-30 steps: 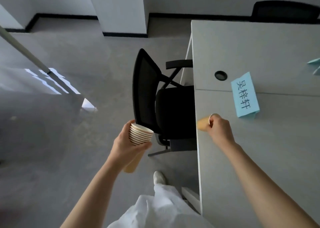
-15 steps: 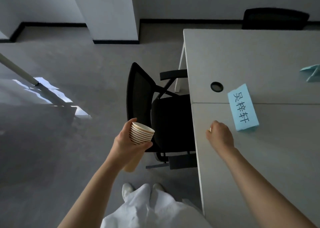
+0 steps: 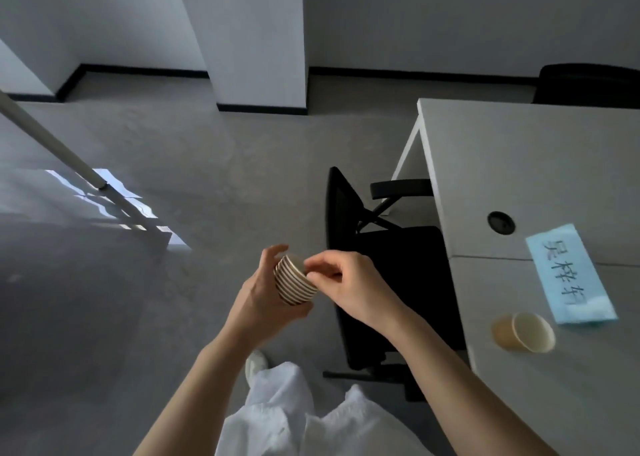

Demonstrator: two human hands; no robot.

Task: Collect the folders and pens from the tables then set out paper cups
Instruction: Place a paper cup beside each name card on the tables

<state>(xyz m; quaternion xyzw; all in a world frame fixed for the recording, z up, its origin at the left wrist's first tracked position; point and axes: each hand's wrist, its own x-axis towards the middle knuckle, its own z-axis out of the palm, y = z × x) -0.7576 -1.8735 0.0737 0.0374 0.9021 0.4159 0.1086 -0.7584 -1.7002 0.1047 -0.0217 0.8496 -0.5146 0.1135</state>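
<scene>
One stack of cups [image 3: 294, 280] is gripped by the left hand [image 3: 265, 294]; its top rim, tilted rightward, is pinched by the right hand [image 3: 346, 284].

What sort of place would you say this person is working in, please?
Probably an office meeting room being set up: a long grey table with a cable port, a blue name card beside a paper cup, and a black mesh office chair tucked in.

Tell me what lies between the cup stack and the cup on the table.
Head view: the right hand, then the black chair, separate the stack from the cup.
</scene>
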